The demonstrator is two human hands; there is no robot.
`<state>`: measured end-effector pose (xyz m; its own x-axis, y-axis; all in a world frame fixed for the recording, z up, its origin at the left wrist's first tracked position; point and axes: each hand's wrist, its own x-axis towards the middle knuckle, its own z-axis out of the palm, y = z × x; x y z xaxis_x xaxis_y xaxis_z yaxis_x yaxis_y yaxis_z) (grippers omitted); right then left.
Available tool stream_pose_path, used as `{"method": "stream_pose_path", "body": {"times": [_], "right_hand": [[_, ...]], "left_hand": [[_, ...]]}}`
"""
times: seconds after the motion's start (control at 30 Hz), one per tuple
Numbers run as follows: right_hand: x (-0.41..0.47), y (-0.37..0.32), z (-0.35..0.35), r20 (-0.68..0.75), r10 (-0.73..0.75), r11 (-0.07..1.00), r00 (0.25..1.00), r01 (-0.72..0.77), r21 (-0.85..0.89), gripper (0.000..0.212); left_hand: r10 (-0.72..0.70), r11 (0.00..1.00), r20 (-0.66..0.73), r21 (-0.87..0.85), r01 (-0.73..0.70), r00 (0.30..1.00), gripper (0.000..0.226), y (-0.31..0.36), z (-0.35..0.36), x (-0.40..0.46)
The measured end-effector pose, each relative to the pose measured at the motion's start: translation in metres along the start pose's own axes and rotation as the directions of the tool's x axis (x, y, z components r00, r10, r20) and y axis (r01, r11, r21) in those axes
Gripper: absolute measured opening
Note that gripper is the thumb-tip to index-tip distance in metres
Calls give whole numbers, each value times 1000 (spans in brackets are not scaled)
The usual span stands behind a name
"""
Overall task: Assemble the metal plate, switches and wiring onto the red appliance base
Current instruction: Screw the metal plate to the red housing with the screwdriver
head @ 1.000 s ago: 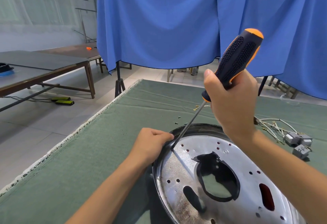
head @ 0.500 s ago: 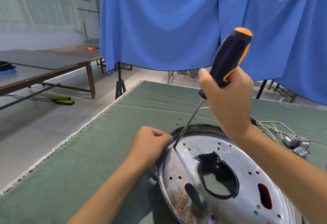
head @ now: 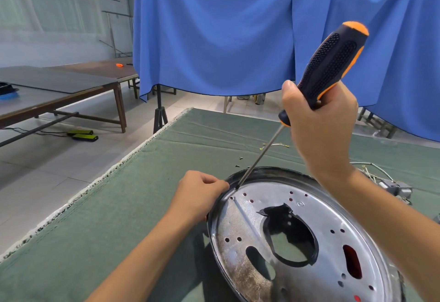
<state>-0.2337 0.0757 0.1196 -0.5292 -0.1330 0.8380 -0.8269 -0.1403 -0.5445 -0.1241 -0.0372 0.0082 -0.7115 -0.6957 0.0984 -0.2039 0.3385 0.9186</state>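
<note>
Right hand: fingers wrapped round the black-and-orange handle of the screwdriver, held tilted, handle up and to the right.
Screwdriver tip: down at the far-left edge of the metal plate, at or in a small hole just inside the rim.
Left hand: fingers curled, pinching the dark rim at the plate's far-left edge, just beside the tip.
Metal plate: round, shiny, many holes, large dark-edged opening in the middle; lies on the green cloth. Red shows through several holes and a slot.
Wiring and switches: grey blocks with pale leads, on the cloth to the right, behind the right forearm.
Loose screws: small, dark, on the cloth beyond the plate.
Backdrop: blue curtain; wooden tables at left.
</note>
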Motion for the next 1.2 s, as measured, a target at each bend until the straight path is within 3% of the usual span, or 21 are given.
{"method": "stream_pose_path", "body": {"times": [0.2, 1.2], "right_hand": [[-1, 2, -3, 0, -11, 1000, 1000, 11, 12, 29], [-6, 11, -1, -15, 176, 978, 984, -173, 120, 32]], "left_hand": [[16, 1000, -16, 5, -16, 1000, 48, 1, 0, -4], [26, 999, -36, -34, -27, 999, 35, -3, 1, -4]]}}
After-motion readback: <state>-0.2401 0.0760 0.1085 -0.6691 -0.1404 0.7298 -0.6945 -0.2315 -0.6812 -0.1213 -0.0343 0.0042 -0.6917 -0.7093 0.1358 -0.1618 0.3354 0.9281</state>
